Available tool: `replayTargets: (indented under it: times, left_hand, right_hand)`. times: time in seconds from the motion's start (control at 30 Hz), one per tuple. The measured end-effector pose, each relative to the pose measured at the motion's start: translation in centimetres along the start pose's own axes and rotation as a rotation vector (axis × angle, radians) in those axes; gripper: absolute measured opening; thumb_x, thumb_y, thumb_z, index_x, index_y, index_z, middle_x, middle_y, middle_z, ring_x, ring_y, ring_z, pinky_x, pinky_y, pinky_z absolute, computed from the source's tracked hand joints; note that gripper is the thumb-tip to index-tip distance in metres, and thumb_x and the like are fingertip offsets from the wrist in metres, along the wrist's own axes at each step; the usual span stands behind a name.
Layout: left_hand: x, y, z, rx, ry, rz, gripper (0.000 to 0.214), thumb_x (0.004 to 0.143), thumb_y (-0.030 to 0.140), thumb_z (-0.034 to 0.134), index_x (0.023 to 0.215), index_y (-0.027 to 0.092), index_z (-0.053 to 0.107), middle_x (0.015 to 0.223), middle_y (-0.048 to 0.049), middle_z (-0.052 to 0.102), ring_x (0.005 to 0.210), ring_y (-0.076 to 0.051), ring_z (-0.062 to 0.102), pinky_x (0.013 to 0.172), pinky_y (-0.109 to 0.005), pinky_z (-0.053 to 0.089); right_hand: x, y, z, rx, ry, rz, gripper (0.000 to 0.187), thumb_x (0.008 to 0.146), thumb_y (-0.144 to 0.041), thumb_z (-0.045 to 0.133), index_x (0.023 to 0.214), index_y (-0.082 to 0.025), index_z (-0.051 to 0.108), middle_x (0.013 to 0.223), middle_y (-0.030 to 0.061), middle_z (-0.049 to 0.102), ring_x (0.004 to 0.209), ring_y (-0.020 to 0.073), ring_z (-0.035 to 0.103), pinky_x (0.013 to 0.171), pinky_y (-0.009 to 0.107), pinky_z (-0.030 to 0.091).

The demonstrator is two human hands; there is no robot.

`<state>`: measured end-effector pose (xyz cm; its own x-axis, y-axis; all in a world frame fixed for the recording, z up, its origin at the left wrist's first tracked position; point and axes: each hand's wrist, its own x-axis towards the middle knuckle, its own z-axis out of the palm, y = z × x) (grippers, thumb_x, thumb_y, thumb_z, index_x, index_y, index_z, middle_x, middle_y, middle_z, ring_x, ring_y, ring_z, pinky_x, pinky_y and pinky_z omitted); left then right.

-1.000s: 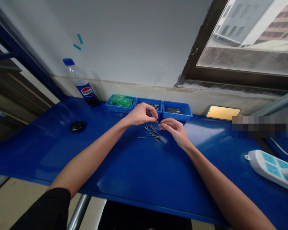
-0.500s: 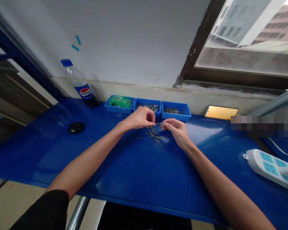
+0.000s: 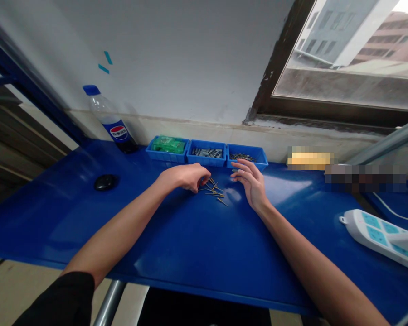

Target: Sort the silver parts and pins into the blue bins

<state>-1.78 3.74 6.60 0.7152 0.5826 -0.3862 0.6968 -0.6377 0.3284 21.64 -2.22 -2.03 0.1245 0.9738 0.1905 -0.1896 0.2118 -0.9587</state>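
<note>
My left hand (image 3: 190, 178) is lowered at the left side of a small pile of thin metal pins with brass-coloured ends (image 3: 215, 186). Its fingers are curled together and pinched, and whatever is between the tips is hidden. To the right of the pile, my right hand (image 3: 252, 183) hovers with its fingers apart. Beside its fingertips is a small greyish spot, too small to make out. Just behind the hands stand a blue bin of grey pieces (image 3: 207, 161) and a blue bin of thin metal pieces (image 3: 263, 164).
A third blue bin (image 3: 166, 157) holds a green packet (image 3: 169, 144). At the left are a cola bottle (image 3: 118, 131) and a black mouse (image 3: 104, 182). A white power strip (image 3: 355, 222) lies at the right on the blue table (image 3: 190, 253). Wall and window rise behind.
Both hands held a thin pin between them; now they have parted. My left hand has come down to the pile's left side, and my right hand's fingers have spread.
</note>
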Motion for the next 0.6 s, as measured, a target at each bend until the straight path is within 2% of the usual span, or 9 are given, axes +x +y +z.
replayTargets:
  times: [0.1, 0.23, 0.4, 0.6]
  left_hand:
    - [-0.1, -0.2, 0.0, 0.011, -0.003, 0.006, 0.03, 0.065, 0.002, 0.07, 0.089, 0.02, 0.07, 0.079, -0.0009, 0.072, 0.07, -0.017, 0.062, 0.064, -0.026, 0.04]
    - [-0.3, -0.3, -0.5, 0.006, -0.001, 0.021, 0.03, 0.065, 0.006, 0.068, 0.091, 0.019, 0.074, 0.079, -0.0018, 0.073, 0.068, -0.017, 0.062, 0.062, -0.025, 0.041]
    - [-0.4, -0.5, -1.3, -0.096, 0.095, 0.129, 0.048, 0.073, 0.01, 0.064, 0.119, 0.016, 0.076, 0.082, -0.0034, 0.074, 0.071, -0.017, 0.066, 0.066, -0.025, 0.045]
    - [-0.1, 0.1, -1.1, -0.274, 0.258, 0.249, 0.028, 0.08, 0.013, 0.065, 0.106, 0.015, 0.076, 0.084, -0.0038, 0.075, 0.074, -0.015, 0.068, 0.07, -0.025, 0.049]
  right_hand:
    - [0.0, 0.1, 0.0, -0.01, -0.007, -0.002, 0.035, 0.085, -0.035, 0.07, 0.119, -0.026, 0.069, 0.123, 0.0079, 0.075, 0.083, 0.0199, 0.069, 0.075, 0.036, 0.055]
    - [0.1, 0.1, 0.0, 0.003, -0.006, -0.001, 0.033, 0.084, -0.034, 0.07, 0.116, -0.025, 0.07, 0.12, 0.0079, 0.076, 0.08, 0.0193, 0.068, 0.073, 0.035, 0.054]
    - [0.0, 0.0, 0.1, 0.019, -0.02, 0.002, 0.029, 0.084, -0.032, 0.071, 0.112, -0.025, 0.071, 0.11, 0.006, 0.077, 0.075, 0.0178, 0.067, 0.071, 0.034, 0.052]
    - [-0.1, -0.1, 0.1, -0.026, -0.028, -0.004, 0.027, 0.084, -0.036, 0.072, 0.108, -0.024, 0.072, 0.101, 0.0054, 0.078, 0.073, 0.0181, 0.066, 0.072, 0.035, 0.053]
